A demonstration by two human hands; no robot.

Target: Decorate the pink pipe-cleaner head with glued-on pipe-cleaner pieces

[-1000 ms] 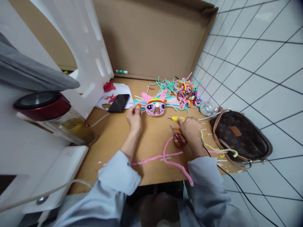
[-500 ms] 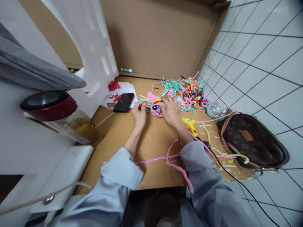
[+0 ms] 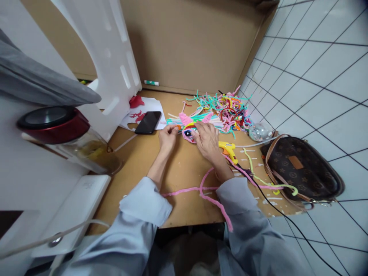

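A pipe-cleaner animal head point(image 3: 188, 135) lies on the table, with pink fuzzy ears point(image 3: 184, 118), a rainbow band and a dark blue eye. My right hand point(image 3: 207, 140) grips its right side, covering that half of the face. Just left of the head, my left hand point(image 3: 167, 140) pinches a small orange fuzzy piece point(image 3: 178, 127) between thumb and fingertips. Straight pastel pipe cleaners point(image 3: 172, 120) lie behind the head. Near my right wrist rests a yellow glue gun point(image 3: 229, 150), and a long pink pipe cleaner point(image 3: 214, 201) curls between my forearms.
A tangled pile of pipe cleaners point(image 3: 230, 109) is at the back right. A phone point(image 3: 148, 122) lies on white paper. To the right are a clear bag point(image 3: 260, 132), a brown handbag point(image 3: 304, 168) and a black cord point(image 3: 283, 212). A red-lidded glass jar point(image 3: 97, 153) stands left.
The orange piece in my left hand has turned and now looks flatter beside the head. My right hand's fingers have shifted slightly on the head. The whole view has moved a little.
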